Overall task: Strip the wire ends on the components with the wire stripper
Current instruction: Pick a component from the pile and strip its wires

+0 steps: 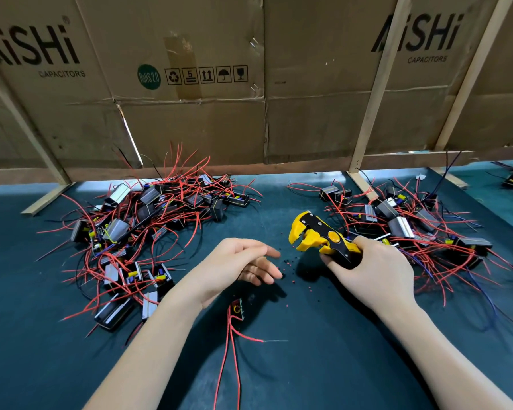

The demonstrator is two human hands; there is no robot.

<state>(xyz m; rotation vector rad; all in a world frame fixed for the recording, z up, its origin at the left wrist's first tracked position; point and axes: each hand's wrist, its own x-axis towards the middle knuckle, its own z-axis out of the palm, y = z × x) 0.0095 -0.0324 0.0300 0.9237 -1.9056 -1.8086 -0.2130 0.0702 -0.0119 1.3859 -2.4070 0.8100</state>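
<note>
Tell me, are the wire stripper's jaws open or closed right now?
Open: the wire stripper in the right hand shows a clear gap between its yellow jaws.

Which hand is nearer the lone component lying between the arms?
Left. The left hand hovers just above the component; the right hand is farther right, gripping the stripper.

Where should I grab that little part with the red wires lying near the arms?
Probably pinch the small component by its two side edges, coming from above. It lies on the mat and its red wires trail toward you, so the far end and sides are free.
</note>
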